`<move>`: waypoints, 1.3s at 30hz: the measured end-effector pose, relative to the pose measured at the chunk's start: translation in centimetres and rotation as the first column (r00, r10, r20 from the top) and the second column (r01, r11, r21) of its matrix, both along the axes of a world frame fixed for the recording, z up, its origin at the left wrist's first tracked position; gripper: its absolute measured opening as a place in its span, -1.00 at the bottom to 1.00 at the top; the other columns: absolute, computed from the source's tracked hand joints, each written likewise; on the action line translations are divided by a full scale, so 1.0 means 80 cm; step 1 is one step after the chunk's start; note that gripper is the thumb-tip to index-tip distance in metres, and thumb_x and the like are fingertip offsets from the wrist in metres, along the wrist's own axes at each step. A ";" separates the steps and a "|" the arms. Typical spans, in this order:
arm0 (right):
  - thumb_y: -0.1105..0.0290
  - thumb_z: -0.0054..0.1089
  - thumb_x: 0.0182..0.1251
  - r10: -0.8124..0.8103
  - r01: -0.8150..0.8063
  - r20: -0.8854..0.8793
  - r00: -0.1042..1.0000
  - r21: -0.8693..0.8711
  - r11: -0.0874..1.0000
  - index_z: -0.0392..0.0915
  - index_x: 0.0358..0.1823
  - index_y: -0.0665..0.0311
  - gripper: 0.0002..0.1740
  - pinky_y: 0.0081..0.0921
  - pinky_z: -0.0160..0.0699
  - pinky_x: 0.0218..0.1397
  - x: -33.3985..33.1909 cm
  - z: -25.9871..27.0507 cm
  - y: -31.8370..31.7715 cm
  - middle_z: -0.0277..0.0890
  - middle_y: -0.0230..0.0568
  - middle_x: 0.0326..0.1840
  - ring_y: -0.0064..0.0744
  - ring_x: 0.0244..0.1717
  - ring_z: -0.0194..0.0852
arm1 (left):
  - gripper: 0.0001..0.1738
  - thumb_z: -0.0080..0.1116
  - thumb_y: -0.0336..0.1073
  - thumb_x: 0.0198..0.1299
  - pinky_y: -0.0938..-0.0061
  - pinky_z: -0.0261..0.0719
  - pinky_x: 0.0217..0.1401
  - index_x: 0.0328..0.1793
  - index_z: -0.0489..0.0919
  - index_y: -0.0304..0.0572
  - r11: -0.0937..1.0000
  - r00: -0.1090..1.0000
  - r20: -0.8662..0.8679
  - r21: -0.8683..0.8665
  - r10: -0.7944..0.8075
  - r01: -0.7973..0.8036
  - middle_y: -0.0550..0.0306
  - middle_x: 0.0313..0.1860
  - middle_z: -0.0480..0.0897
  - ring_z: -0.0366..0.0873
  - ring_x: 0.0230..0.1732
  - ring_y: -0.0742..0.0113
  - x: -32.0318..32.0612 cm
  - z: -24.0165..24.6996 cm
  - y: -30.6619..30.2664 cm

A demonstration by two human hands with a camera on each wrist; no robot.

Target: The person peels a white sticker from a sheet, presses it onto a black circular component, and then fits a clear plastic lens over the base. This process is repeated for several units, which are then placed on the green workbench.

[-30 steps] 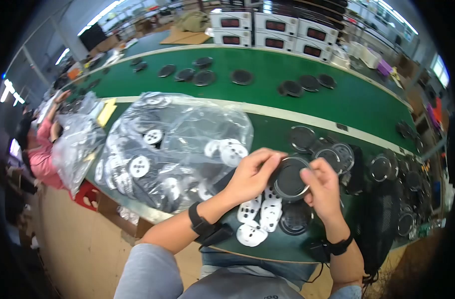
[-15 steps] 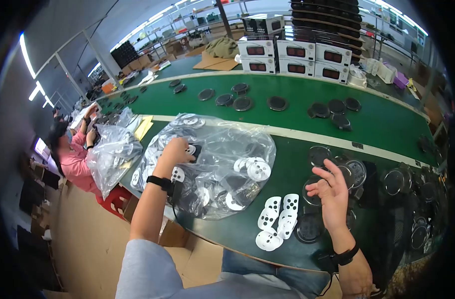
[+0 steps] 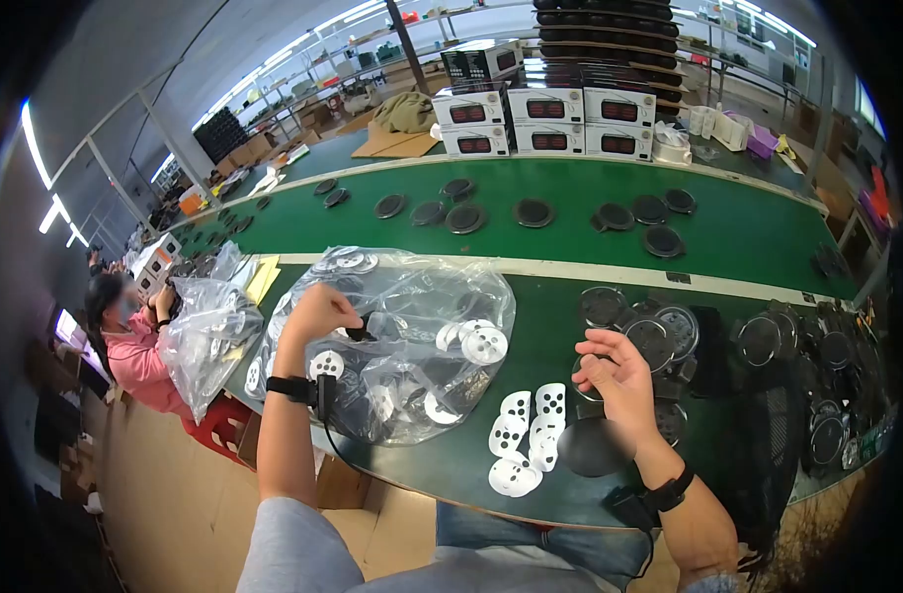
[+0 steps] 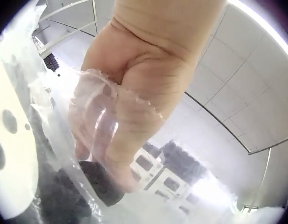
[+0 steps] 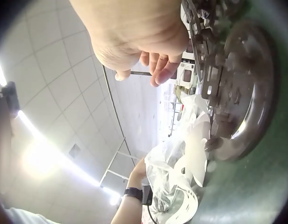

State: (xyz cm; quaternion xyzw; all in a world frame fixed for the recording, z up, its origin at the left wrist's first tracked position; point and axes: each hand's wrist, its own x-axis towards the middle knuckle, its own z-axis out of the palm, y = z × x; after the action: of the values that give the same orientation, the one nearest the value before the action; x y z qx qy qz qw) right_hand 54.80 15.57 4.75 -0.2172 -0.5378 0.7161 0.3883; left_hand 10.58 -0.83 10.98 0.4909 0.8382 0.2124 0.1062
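My left hand (image 3: pixel 318 311) is over the clear plastic bag (image 3: pixel 412 296), thumb and fingertips pinching a small flat black piece (image 3: pixel 356 329). In the left wrist view that black piece (image 4: pixel 104 182) shows behind a film of bag plastic. White discs with holes (image 3: pixel 484 343) lie among the bag's folds. My right hand (image 3: pixel 615 376) hovers with loosely bent fingers and nothing in it. Below it is a blurred dark disc (image 3: pixel 595 448), beside white cut pieces with black holes (image 3: pixel 511 433). The right wrist view shows a dark round cover (image 5: pixel 251 88) under that hand.
More dark round covers (image 3: pixel 651 341) cluster to the right, near a black mesh bag (image 3: pixel 768 425). Several covers (image 3: pixel 533 212) lie on the green belt (image 3: pixel 303 222) beyond the pale rail. White boxes (image 3: pixel 545 106) are stacked behind. A person in pink (image 3: pixel 140 361) works at the left.
Both hands held a dark round cover between them at first. The left hand then went left into the bag and now pinches a black piece. The right hand has let the cover go.
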 end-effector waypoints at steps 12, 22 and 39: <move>0.39 0.34 0.38 0.019 -0.019 0.038 0.999 0.009 1.000 0.47 0.10 0.39 -0.64 -0.62 0.56 -0.16 -0.001 -0.001 -0.002 0.56 -0.18 0.02 -0.57 -0.23 0.58 | -0.80 0.49 -0.53 -0.11 0.56 0.56 -0.27 -0.37 0.65 -0.32 0.965 0.974 0.218 0.237 0.058 -0.111 0.16 -0.41 0.72 0.62 -0.38 0.50 0.020 0.013 0.003; 0.32 0.03 0.57 0.281 -0.286 -0.080 0.956 -0.065 0.956 0.43 0.25 0.39 -0.64 -0.51 0.61 -0.05 0.007 0.007 -0.004 0.61 -0.06 0.02 -0.43 -0.18 0.65 | -0.70 0.42 -0.63 -0.21 0.42 0.56 -0.05 -0.28 0.73 -0.18 0.592 0.897 -0.238 0.683 -0.373 0.427 0.16 -0.27 0.62 0.62 -0.17 0.27 0.216 0.056 0.044; 0.56 0.37 0.08 -0.601 0.204 0.100 0.793 0.886 0.417 0.60 -0.29 0.24 -0.83 -0.43 0.53 -0.13 0.013 0.024 -0.008 0.53 -0.26 -0.23 -0.15 -0.22 0.48 | -0.80 0.30 -0.49 0.29 0.44 0.73 -0.08 0.00 0.64 -0.45 0.831 0.179 0.815 0.555 -0.552 0.035 -0.03 -0.16 0.74 0.74 -0.22 0.28 0.326 -0.093 0.109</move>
State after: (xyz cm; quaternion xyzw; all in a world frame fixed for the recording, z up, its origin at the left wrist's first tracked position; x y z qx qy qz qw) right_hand 55.86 14.93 6.64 -0.2709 -0.8095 0.1853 0.4868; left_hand 36.67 7.86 3.51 0.4221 0.4113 0.6122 0.5271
